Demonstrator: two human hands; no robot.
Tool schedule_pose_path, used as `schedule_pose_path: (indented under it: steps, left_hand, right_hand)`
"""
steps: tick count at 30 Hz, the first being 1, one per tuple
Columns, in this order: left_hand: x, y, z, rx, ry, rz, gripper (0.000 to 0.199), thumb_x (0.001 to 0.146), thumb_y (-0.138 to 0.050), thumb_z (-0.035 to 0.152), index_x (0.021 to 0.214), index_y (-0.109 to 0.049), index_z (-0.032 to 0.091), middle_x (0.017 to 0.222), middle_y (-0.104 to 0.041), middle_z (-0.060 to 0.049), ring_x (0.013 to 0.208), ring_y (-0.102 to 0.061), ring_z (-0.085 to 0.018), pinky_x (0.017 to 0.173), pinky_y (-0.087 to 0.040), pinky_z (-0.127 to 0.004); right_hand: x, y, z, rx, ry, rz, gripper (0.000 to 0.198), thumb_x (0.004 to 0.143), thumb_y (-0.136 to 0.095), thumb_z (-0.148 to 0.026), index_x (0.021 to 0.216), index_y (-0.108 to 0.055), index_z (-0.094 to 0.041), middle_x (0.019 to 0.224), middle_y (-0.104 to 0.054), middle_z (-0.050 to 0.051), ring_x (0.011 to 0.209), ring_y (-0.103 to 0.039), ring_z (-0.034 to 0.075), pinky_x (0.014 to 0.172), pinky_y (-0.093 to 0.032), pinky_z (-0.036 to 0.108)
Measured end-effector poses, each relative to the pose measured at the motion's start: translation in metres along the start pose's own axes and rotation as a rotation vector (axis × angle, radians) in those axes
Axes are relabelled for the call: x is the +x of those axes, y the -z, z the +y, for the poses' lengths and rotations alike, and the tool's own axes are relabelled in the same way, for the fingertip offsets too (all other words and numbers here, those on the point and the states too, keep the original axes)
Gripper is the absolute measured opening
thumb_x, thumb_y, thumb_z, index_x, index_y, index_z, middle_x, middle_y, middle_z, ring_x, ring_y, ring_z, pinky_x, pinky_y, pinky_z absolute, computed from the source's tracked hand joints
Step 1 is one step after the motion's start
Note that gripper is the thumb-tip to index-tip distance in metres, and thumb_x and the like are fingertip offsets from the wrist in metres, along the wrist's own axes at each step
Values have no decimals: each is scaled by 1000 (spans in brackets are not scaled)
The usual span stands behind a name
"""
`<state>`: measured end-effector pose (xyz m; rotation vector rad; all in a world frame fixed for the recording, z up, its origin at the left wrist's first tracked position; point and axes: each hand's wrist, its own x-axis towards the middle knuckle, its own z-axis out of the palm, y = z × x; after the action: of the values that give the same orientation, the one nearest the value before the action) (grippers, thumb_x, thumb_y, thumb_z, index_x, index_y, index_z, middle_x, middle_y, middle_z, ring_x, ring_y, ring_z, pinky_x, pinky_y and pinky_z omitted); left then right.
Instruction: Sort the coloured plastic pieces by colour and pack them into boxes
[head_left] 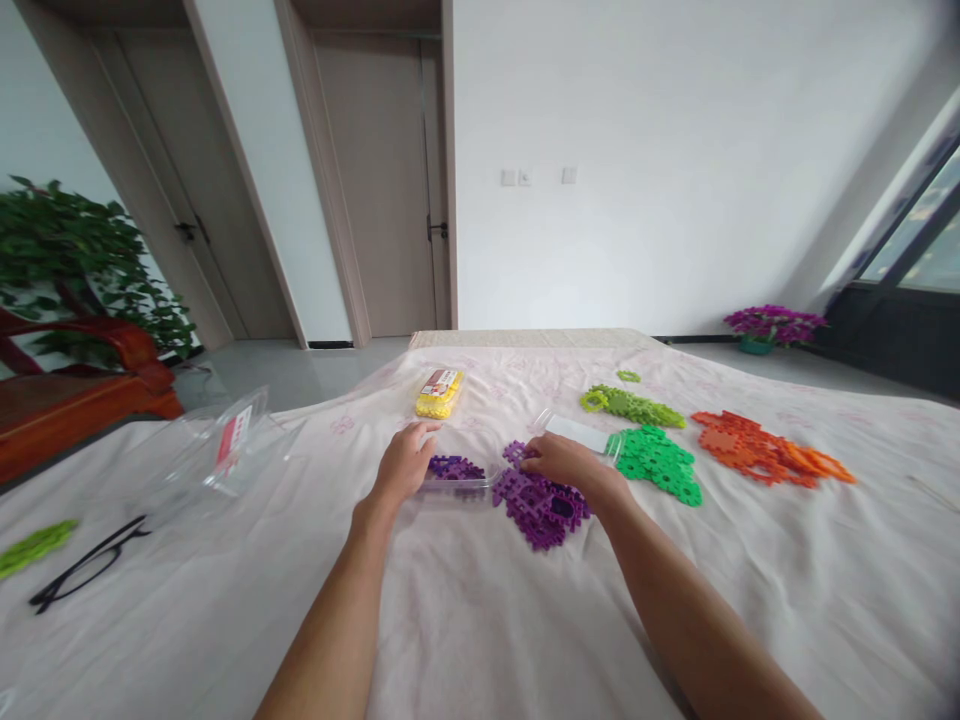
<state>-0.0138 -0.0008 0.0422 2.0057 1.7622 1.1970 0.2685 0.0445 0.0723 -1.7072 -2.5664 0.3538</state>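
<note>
My left hand (406, 458) grips the left end of a clear plastic box (461, 485), with its fingers bent over the rim. Purple notched plastic pieces (456, 467) lie inside the box. To the right of the box spreads a pile of purple interlocking building pieces (536, 505). Over the far side of that pile is my right hand (562, 460), its fingers closed on a purple piece (515, 452). Beyond the right hand rests another clear container (577, 432), partly hidden behind it.
Green pieces (658, 463), orange pieces (757, 450) and lime pieces (637, 406) lie to the right. A packed box of yellow pieces (439, 393) stands farther back. At left are a clear plastic package (225, 450), black glasses (90, 565) and more lime pieces (36, 546).
</note>
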Motion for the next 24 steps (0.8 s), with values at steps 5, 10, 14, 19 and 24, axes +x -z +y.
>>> schedule_pose_path:
  steps: [5,10,14,19,24]
  left_hand:
    - [0,0,0,6,1,-10,34,86,-47,22,114,-66,21,122,-66,-6,118,-58,-21,106,-41,-36]
    - [0,0,-1,6,8,-11,34,86,-47,23,115,-65,21,123,-66,-6,118,-58,-21,106,-41,-36]
    - [0,1,1,-11,17,-13,34,87,-46,23,115,-65,22,123,-65,-5,119,-57,-20,107,-40,-35]
    - [-1,1,1,-43,28,-16,32,88,-46,24,113,-66,22,122,-66,-5,119,-58,-20,107,-40,-36]
    - [0,0,1,-50,12,-4,33,89,-44,27,113,-66,22,121,-67,-5,118,-58,-19,106,-41,-35]
  right_hand:
    - [1,4,17,78,107,-99,26,71,-61,-23,94,-74,-23,89,-73,2,81,-64,18,67,-39,23]
    - [0,6,21,74,69,-25,33,63,-69,-22,95,-74,-23,94,-72,2,84,-63,19,66,-39,23]
    - [-4,15,16,135,1,106,19,69,-67,-26,86,-74,-23,82,-72,1,74,-63,16,61,-38,23]
    - [-2,20,7,483,-44,374,21,80,-60,-33,89,-72,-18,73,-71,3,67,-64,15,59,-43,23]
    - [3,4,-20,797,-23,293,22,81,-60,-32,91,-70,-15,68,-70,3,60,-64,14,55,-49,22]
